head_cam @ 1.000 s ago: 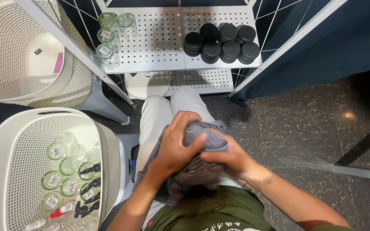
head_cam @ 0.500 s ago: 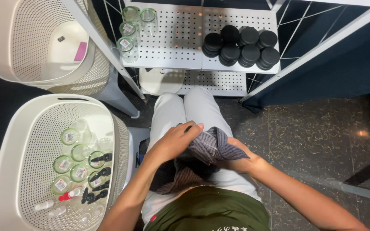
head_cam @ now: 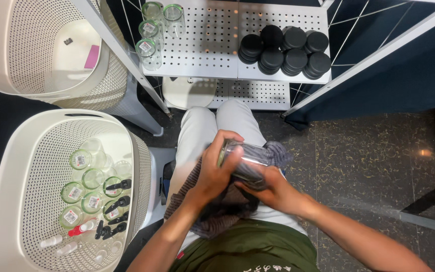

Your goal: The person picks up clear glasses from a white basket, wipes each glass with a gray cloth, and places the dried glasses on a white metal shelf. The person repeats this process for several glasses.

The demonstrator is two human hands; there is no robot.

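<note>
Two bare hands are seen low in the middle of the view, above the lap of a seated person. A clear glass jar is held on its side between them, its open mouth turned to the left. The left hand is curled over the mouth end of the jar, fingers wrapped round the rim. The right hand is cupped beneath the jar, its fingers closed against the glass from below. A grey striped cloth is draped under the jar and over the lap, and a fold of it is bunched at the jar's right end, touching the glass.

To the near left, a white perforated basket is filled with small glass jars and several black spray pumps. A second white basket is placed farther away on the left, with a pink slip lying on its floor. On the far white perforated shelf, four empty glass jars are stood at the left end, and a cluster of black lids is stacked at the right end. Dark speckled floor is visible on the right.
</note>
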